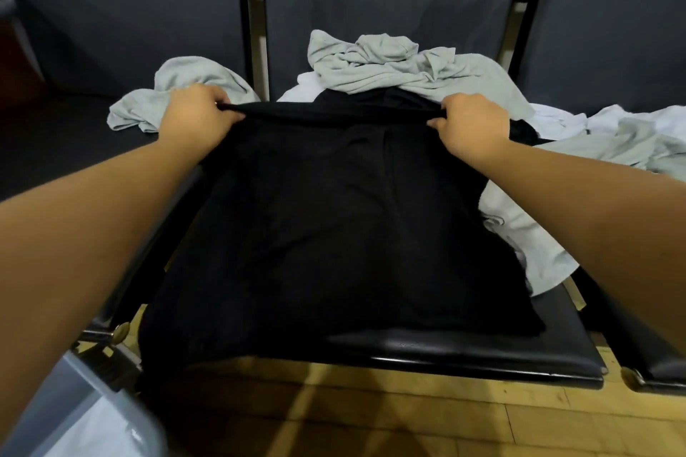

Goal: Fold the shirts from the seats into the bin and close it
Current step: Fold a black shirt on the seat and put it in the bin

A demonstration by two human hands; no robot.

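A row of black padded seats point(482, 352) carries the clothes. A black shirt point(334, 234) lies spread over the middle seat, draping past its front edge. Pale green shirts point(389, 63) and white shirts point(534, 234) are heaped along the back and right edges.

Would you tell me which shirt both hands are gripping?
The black shirt, spread flat on the middle seat; the pale green and white shirts lie crumpled and untouched.

A waiting area: linked black padded seats point(464, 349) on a wooden floor point(408, 419).
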